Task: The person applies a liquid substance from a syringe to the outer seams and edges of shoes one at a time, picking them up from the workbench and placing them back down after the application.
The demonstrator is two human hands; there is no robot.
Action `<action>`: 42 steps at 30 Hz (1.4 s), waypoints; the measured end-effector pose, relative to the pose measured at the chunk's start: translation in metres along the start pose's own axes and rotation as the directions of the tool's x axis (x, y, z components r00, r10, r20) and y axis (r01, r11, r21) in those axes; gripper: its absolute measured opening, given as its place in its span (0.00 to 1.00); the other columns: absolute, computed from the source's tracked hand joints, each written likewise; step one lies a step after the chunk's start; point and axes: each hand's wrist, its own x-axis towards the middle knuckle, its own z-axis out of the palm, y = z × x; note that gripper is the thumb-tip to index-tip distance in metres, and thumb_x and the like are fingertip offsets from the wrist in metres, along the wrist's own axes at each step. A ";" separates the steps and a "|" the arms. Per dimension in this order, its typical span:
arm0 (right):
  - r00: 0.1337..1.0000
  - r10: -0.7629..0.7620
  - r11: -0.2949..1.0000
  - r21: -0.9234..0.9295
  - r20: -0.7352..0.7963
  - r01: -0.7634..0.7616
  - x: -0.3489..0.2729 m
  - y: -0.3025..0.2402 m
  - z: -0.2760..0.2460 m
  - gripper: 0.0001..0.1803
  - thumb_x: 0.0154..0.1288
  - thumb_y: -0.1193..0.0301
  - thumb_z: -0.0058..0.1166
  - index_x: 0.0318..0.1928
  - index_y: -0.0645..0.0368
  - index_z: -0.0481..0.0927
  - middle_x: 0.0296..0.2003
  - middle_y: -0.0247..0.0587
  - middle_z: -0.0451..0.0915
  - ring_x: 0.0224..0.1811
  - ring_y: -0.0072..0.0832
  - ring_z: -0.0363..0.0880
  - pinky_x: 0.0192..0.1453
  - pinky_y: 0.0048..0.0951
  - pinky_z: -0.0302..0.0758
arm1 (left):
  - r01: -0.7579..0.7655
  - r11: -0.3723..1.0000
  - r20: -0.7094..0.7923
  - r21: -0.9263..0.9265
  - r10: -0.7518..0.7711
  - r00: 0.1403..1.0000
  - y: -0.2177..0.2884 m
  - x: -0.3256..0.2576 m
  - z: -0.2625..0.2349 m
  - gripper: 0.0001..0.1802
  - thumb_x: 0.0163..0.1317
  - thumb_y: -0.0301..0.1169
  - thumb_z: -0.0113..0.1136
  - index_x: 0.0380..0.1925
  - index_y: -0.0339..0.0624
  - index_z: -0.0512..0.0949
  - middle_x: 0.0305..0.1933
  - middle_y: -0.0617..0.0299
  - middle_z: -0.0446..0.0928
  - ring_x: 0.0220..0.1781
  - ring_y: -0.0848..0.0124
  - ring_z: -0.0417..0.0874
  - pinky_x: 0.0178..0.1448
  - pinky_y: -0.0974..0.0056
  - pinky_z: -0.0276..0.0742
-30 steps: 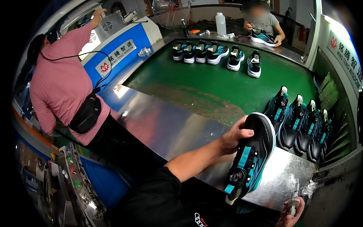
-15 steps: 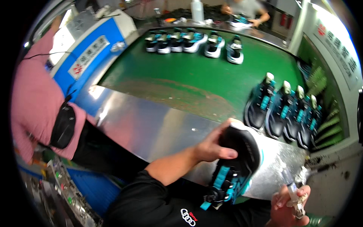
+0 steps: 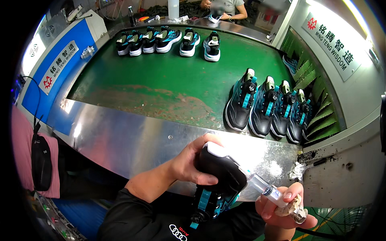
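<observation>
A black sneaker (image 3: 223, 172) with teal straps and a white sole is gripped by its toe in my left hand (image 3: 189, 162), fingers wrapped round the front and thumb on the upper. It is tilted, with its strap end toward my body. My right hand (image 3: 277, 207) is closed on a clear syringe (image 3: 264, 188). A lump of crumpled, whitish material (image 3: 294, 209) sits round the syringe's back end. The syringe tip is at the sneaker's edge near the sole; whether it touches cannot be made out.
Several similar sneakers (image 3: 240, 106) stand in a row at the right of the green belt (image 3: 152, 80), more (image 3: 167, 40) at its far side. A metal ledge (image 3: 132, 132) runs before me. Green strip flaps (image 3: 317, 96) hang right. A person in pink (image 3: 22, 148) stands left; another (image 3: 233, 8) works across.
My right hand has brought the syringe left and up to the sneaker's edge. The sneaker stays in my left hand. The view has shifted, and less of the person in pink shows.
</observation>
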 end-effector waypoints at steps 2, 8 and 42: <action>1.000 0.010 1.000 0.006 0.006 -0.010 0.000 0.001 0.001 0.39 0.56 0.37 0.51 0.49 0.60 0.68 0.29 0.53 0.77 0.33 0.35 0.73 0.46 0.38 0.64 | -0.029 1.000 0.023 0.003 0.029 0.999 -0.001 0.002 0.001 0.39 0.36 0.26 0.74 0.51 0.40 0.65 0.47 0.45 0.74 0.53 0.56 0.75 0.55 0.52 0.71; 1.000 0.011 1.000 0.020 -0.017 -0.011 0.000 0.006 0.001 0.40 0.57 0.37 0.50 0.50 0.63 0.67 0.33 0.52 0.77 0.35 0.35 0.74 0.49 0.39 0.64 | -0.072 0.996 0.055 0.043 0.070 0.996 0.003 0.002 0.001 0.39 0.37 0.26 0.74 0.52 0.40 0.65 0.47 0.44 0.74 0.52 0.55 0.76 0.54 0.52 0.72; 0.993 0.063 0.992 0.115 -0.103 -0.051 -0.019 0.020 -0.017 0.43 0.47 0.45 0.66 0.53 0.67 0.69 0.38 0.53 0.77 0.44 0.39 0.77 0.52 0.36 0.67 | 0.079 0.983 -0.193 -0.164 -0.111 0.975 0.005 0.001 -0.014 0.41 0.38 0.26 0.70 0.55 0.40 0.62 0.49 0.59 0.71 0.52 0.68 0.74 0.59 0.63 0.68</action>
